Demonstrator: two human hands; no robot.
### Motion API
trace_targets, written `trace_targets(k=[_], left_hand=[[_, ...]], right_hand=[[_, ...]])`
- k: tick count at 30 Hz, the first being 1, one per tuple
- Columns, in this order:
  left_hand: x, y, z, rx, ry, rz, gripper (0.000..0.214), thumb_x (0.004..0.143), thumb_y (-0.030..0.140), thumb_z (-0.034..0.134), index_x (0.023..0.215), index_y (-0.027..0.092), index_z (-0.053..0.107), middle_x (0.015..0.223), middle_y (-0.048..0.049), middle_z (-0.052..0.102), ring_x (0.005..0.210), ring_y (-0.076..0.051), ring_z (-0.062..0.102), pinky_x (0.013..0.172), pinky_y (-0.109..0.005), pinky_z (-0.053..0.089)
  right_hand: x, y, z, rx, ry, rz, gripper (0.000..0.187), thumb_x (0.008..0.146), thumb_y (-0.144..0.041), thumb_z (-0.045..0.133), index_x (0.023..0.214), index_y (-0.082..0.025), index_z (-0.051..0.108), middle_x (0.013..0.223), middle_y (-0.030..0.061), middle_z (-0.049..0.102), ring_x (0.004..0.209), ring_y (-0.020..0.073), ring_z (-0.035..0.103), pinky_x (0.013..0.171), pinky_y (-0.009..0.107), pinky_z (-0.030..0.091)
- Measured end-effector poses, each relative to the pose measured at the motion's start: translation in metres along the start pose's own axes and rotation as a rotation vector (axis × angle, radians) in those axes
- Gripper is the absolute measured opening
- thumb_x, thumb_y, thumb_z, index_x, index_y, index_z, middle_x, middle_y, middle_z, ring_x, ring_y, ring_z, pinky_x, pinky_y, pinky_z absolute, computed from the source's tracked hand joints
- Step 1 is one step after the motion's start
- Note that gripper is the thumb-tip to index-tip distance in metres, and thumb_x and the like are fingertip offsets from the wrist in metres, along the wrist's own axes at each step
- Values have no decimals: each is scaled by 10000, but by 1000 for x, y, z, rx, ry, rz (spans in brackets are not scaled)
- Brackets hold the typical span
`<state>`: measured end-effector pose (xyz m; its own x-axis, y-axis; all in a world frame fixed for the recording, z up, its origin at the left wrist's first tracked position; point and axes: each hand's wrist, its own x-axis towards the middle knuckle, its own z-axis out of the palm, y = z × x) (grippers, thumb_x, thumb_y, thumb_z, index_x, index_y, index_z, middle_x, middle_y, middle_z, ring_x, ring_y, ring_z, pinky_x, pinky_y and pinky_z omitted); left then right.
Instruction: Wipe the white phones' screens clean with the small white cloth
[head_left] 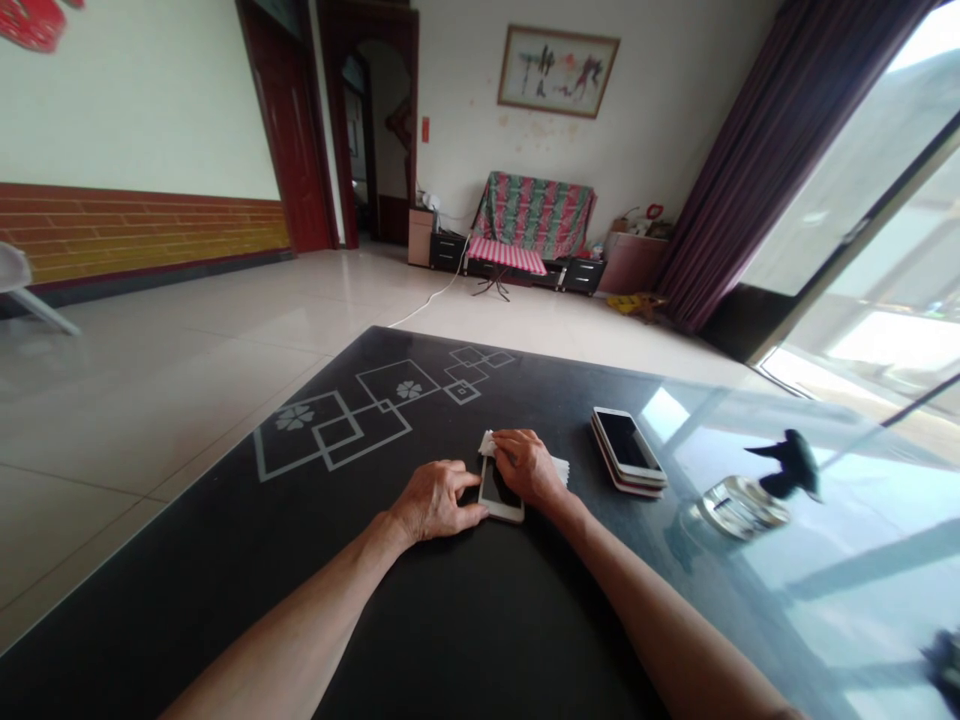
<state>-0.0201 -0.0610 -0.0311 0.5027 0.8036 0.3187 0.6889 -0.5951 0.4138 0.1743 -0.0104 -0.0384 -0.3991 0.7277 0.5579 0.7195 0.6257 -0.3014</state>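
The phone [501, 492] lies screen up on the black tabletop [510, 610], between my hands. My left hand [436, 503] grips its left edge with thumb and forefinger; my right hand [534, 468] grasps a white cloth [486, 443] at its far end. Risk, in my judgement: a slack left grip under a push could let it skid on the glossy surface. Rightward: stacked phones [630, 446], then a clear spray bottle [741, 508], fill level indeterminable.

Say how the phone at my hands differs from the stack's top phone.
The near phone lies on the table; the top phone lies on a stack. The right hand and white cloth partly cover the near phone; the top phone is uncovered. Both show dark screens and pale frames.
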Motion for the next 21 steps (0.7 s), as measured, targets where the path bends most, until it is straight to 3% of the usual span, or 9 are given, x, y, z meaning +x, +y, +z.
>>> trace_targets(k=[9,17,21], left_hand=[[0,1,-1,-3,5,7,165,724,370,654,776,220,697,659,8,564,659,-139,532,604,-246,356],[-1,1,1,28,29,-25,240,742,442,637,710,213,703,677,-6,597,686,-149,561,601,-247,346],[0,2,0,22,17,-34,252,742,449,640,683,213,704,649,4,579,647,-132,543,580,-243,329]], right_hand=[[-10,-11,-8,-44,-16,-23,232,816,-116,514,918,-188,710,1028,66,710,960,213,626,903,373,469],[-46,-43,-28,-11,-66,-43,222,820,-119,518,917,-197,702,1057,71,694,962,212,606,873,371,471],[-50,-41,-32,2,-91,-72,215,813,-120,531,916,-201,702,1046,62,698,945,209,603,855,371,471]])
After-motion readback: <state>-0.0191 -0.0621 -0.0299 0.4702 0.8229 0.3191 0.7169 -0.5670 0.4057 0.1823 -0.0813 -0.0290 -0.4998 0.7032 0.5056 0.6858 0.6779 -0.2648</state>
